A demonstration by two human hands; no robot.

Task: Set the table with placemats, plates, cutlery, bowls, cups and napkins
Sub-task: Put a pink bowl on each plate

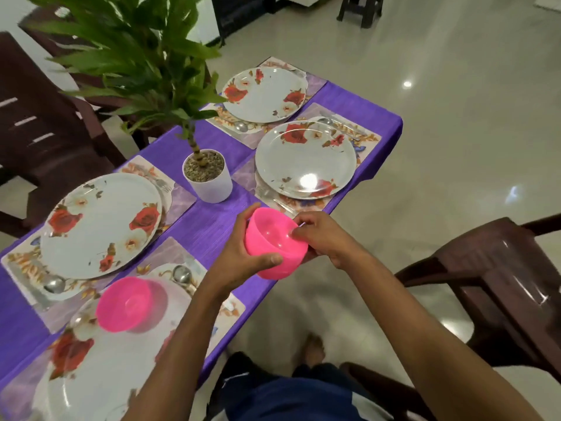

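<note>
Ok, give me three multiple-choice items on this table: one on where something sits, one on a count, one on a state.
1. Where does the set-down pink bowl rest?
A. On the nearest plate
B. On the floor
C. Beside the potted plant

2. How many flowered plates are on the table?
A. Two
B. Four
C. Six

3. What is the state of the held pink bowl?
A. Lying upside down on the purple tablecloth
B. Filled with food
C. Gripped by both hands, above the table edge

Answers:
1. A, since it sits on the near plate's far rim.
2. B, one on each placemat.
3. C, as the left hand and right hand hold its sides and it looks empty.
</note>
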